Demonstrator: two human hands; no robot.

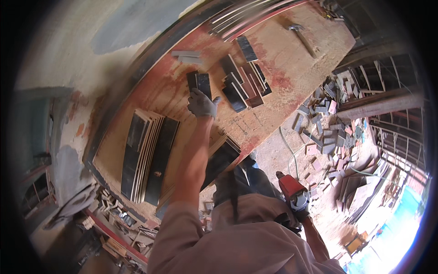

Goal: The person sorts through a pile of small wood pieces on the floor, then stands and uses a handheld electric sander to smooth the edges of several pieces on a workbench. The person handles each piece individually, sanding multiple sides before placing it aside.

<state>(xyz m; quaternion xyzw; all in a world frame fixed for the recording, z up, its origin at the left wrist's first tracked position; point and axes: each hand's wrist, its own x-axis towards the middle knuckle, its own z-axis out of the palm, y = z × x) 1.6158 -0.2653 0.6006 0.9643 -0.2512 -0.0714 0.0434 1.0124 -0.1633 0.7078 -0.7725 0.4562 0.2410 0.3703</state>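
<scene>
My left hand [202,103], in a grey glove, reaches over the workbench. Its fingertips lie on the near end of some short black-faced boards [203,82], and its thumb sticks out to the side, so the hand looks open. Down at my right side, beyond the bench edge, my gloved right hand [301,213] is closed on a red handheld power tool [292,186]; the tool's exact kind is not clear. Right of my left hand lies a group of short black and brown board pieces [235,97]. Two grey strips [187,55] rest farther back.
Long black-faced boards [150,157] are stacked at the bench's left, with more boards [221,157] near my body. A hammer [303,39] lies at the far right of the sawdust-strewn workbench [278,109]. A hose [288,147] runs by a heap of offcuts [326,132] on the floor.
</scene>
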